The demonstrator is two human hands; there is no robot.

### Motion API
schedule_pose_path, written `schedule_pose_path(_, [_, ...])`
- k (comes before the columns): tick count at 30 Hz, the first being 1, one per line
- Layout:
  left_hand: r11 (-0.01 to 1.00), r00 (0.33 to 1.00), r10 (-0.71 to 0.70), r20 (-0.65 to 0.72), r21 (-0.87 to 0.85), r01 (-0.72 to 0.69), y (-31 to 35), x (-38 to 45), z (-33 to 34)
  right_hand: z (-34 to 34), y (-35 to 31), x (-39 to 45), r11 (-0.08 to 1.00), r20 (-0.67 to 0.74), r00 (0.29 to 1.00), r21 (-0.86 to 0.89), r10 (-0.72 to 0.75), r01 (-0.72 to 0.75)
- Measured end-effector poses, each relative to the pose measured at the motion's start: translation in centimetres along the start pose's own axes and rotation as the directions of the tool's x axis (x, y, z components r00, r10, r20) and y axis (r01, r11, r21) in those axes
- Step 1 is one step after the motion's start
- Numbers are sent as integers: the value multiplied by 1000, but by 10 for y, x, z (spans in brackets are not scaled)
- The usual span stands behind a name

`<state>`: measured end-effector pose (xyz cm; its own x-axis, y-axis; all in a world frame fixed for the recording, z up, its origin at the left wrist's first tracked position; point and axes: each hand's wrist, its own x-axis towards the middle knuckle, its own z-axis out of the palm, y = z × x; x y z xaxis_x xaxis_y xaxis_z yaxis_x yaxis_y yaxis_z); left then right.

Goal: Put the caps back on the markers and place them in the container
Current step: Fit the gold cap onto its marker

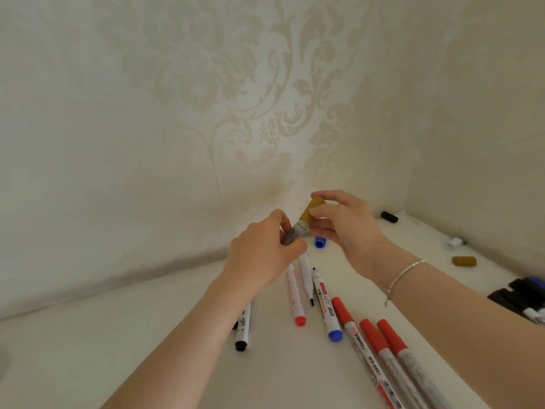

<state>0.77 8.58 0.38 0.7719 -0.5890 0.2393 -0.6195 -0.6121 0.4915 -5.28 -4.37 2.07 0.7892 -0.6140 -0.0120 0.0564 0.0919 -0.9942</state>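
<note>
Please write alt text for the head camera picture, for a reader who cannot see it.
Two hands meet above a white table: the left hand holds a grey marker, the right hand holds the mustard cap on its tip. Below lie more markers, three with red caps, and loose caps, blue, black, mustard.

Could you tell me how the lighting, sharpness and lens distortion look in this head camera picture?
Head view: soft, even light, no glare on the white table; faint shadows under the left hand and right hand; wide-angle bending curves the wall base; the brown-capped marker is slightly soft, and the dark container at the right edge is blurred.
</note>
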Motion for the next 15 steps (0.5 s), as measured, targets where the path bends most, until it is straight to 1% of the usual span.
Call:
schedule_pose_path(2, [1000, 1000, 24, 11, -19, -24, 0, -1, 2, 1, 0, 0, 999, -3, 1000, -48, -23, 23])
schedule_pose_path(6, [992, 992, 120, 30, -54, -118, 1, -4, 6, 1, -2, 0, 987, -39, 996, -139, -86, 80])
schedule_pose_path(10, [982, 993, 118, 1, -148, -117, 7, -9, 11, 2, -6, -5, 976, -23, 992, -179, -127, 121])
schedule_pose_path(13, [976, 993, 113, -26, -182, -116, 11, -9, 14, 2, -4, -7, 965, -40, 986, -217, -162, 149])
schedule_pose_path(15, [974, 992, 121, -21, -188, -123, 10, -9, 16, 0, 0, -9, 947, -45, 981, -271, -189, 170])
